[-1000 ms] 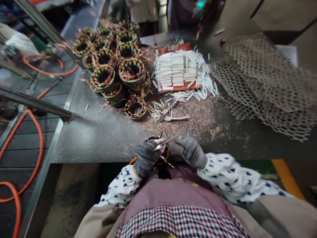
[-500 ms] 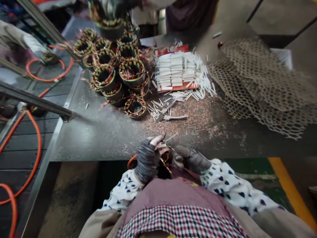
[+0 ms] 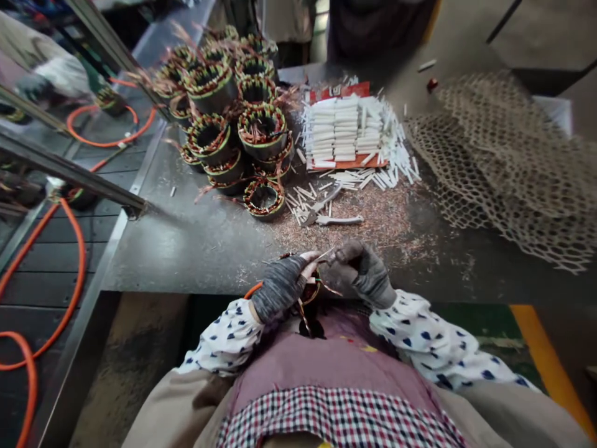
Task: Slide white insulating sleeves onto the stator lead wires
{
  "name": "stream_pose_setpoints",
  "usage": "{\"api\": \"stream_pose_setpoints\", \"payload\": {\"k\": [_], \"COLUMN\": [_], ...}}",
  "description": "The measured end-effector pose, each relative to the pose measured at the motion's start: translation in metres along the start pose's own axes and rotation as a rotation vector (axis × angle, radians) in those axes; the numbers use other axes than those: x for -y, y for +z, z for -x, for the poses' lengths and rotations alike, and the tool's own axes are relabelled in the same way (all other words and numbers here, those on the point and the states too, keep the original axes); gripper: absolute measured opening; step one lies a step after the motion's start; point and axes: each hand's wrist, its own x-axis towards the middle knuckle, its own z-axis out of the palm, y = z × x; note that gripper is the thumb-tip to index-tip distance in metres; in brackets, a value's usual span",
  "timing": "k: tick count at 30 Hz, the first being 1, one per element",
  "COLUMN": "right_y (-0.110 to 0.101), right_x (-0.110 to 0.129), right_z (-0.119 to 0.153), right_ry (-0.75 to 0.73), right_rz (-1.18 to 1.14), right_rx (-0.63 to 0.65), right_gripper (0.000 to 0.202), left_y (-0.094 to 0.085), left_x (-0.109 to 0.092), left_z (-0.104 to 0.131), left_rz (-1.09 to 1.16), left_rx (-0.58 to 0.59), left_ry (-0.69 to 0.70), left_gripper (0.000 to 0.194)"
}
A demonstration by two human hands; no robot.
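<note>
Though blurry, right hand (image 3: 372, 274) seemingly curled

A single head-worn camera looks forward and steeply down from above the wearer's mauve cloth apron with a checked band (image 3: 317, 367), near at the bottom edge. The grey-gloved left hand (image 3: 282, 287) and grey-gloved right hand (image 3: 366, 274) lie close below it. Beyond, the broad grey metal surface (image 3: 186, 249) recedes toward the top, seen obliquely from its near edge.

Dark streaks mark the grey gloves (image 3: 280, 287), navy flecks dot white sleeves (image 3: 424, 339), checks edge a mauve apron (image 3: 303, 364); the hose (image 3: 81, 255) glows orange.
</note>
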Motion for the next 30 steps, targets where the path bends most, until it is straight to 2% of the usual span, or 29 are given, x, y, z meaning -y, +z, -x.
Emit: {"api": "stream_pose_setpoints", "payload": {"k": [2, 5, 7, 9, 13, 15, 19, 21, 22, 23, 24, 26, 28, 30], "right_y": [-0.007, -0.007, -0.003, 0.001, -0.002, -0.011, -0.030, -0.030, -0.027, -0.021, -0.016, -0.005, -0.003, -0.009], "right_x": [0.006, 0.017, 0.021, 0.021, 0.015, 0.012, 0.007, 0.005, 0.005, 0.005, 0.006, 0.009, 0.015, 0.023], "right_z": [-0.006, -0.024, -0.033, -0.037, -0.033, -0.033, -0.044, -0.050, -0.050, -0.047, -0.042, -0.024, -0.005, 0.003], "right_ry": [-0.089, -0.106, -0.116, -0.138, -0.232, -0.307, -0.536, -0.560, -0.513, -0.405, -0.260, 0.050, 0.319, 0.443], "right_rz": [0.105, 0.200, 0.239, 0.294, 0.468, 0.563, 0.824, 0.873, 0.848, 0.760, 0.628, 0.311, 0.000, -0.130], "right_rx": [0.135, 0.329, 0.352, 0.306, 0.283, 0.352, 0.566, 0.662, 0.708, 0.743, 0.768, 0.765, 0.703, 0.536], "right_gripper": [0.019, 0.019, 0.022, 0.025, 0.019, 0.020, 0.037, 0.037, 0.034, 0.032, 0.032, 0.047, 0.059, 0.060], "left_y": [-0.003, -0.008, -0.006, -0.001, 0.009, 0.009, 0.002, 0.000, 0.000, 0.001, 0.002, 0.008, 0.015, 0.018], "left_x": [-0.003, -0.006, -0.006, -0.006, -0.007, -0.009, -0.010, -0.009, -0.008, -0.006, -0.005, -0.002, 0.000, 0.001], "left_z": [-0.006, -0.013, -0.016, -0.016, -0.013, -0.011, -0.014, -0.015, -0.015, -0.014, -0.012, -0.006, 0.000, 0.002], "left_rz": [-0.044, -0.074, -0.067, -0.096, -0.231, -0.263, -0.236, -0.237, -0.248, -0.261, -0.273, -0.286, -0.277, -0.246], "left_rx": [0.093, 0.140, 0.159, 0.136, 0.064, 0.080, 0.158, 0.171, 0.168, 0.158, 0.134, 0.055, -0.019, -0.056], "left_ry": [0.000, -0.055, -0.102, -0.120, -0.072, -0.060, -0.015, 0.005, 0.014, 0.024, 0.036, 0.058, 0.069, 0.071], "left_gripper": [0.030, 0.027, 0.026, 0.023, 0.019, 0.020, 0.023, 0.022, 0.022, 0.021, 0.020, 0.019, 0.018, 0.018]}}
